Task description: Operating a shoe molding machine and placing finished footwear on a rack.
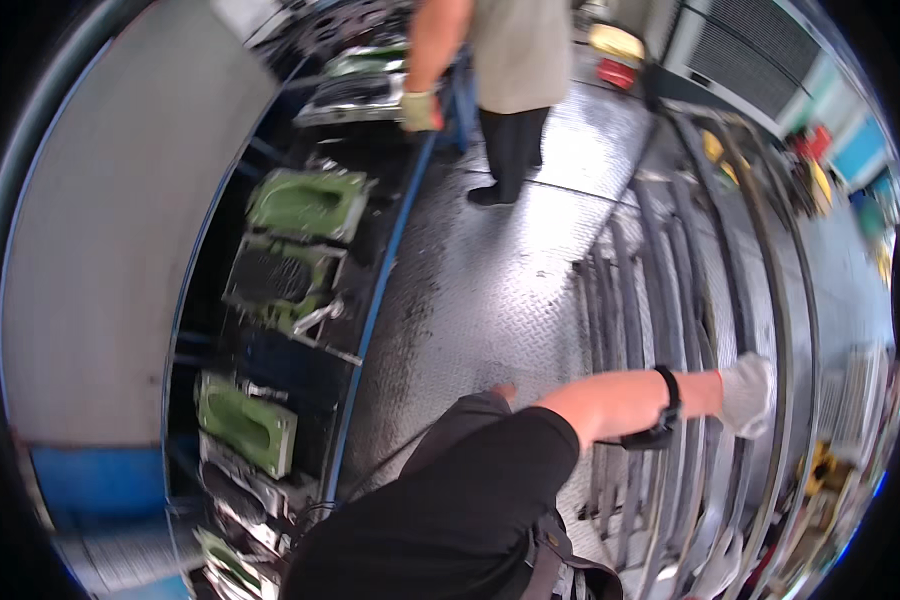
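My left arm stretches to the right, with a black strap and small device at the wrist. In a white work glove, my left hand (746, 396) is closed around a dark metal rail (737, 300), one of several long bars side by side. Lower down, near the picture's bottom edge, is my right hand (716, 570), also in a pale glove. It lies against the bars, and blur and the picture's edge hide how its fingers are set.
On the left runs a blue-edged line (375, 300) carrying green and metal moulds (310, 205). Ahead, a co-worker (520, 60) stands on the patterned metal floor (490, 290), one gloved hand (421, 112) beside the line. Blurred crates (855, 410) stand beyond the rails.
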Demonstrator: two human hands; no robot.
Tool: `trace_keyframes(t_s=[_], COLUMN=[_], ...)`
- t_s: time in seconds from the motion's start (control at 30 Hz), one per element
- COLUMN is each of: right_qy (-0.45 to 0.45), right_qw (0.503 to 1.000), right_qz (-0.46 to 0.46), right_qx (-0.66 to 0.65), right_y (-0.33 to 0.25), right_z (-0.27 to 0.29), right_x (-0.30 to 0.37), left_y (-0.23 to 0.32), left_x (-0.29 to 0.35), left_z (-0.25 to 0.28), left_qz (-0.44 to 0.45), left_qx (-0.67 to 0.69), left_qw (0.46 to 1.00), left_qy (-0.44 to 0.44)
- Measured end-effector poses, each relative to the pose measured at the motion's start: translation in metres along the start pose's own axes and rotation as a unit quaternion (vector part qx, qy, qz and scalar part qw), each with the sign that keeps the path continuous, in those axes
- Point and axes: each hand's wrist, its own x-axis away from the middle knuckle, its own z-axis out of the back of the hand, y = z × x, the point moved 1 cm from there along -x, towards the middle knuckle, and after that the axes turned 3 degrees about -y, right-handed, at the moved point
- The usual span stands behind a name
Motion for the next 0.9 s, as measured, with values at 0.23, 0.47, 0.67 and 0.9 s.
trace_keyframes(t_s=[0.23, 0.47, 0.67, 0.9], right_qy=[0.012, 0.12, 0.144, -0.226], right_qw=[0.976, 0.946, 0.806, 0.743], right_qz=[0.141, 0.286, 0.565, 0.617], right_qx=[-0.166, -0.098, -0.098, -0.123], right_y=[0.009, -0.014, -0.12, -0.253], right_z=[-0.023, -0.027, -0.045, -0.112], right_x=[-0.001, -0.024, 0.024, 0.202], left_y=[0.012, 0.096, 0.276, 0.469], left_x=[0.031, 0.391, 0.594, 0.686], left_z=[0.023, 0.066, 0.166, 0.204], left_qz=[0.07, 0.57, 0.787, 0.693], left_qx=[0.02, 0.185, -0.001, 0.209], left_qw=[0.983, 0.796, 0.607, -0.065], left_qy=[0.169, -0.086, -0.105, 0.687])
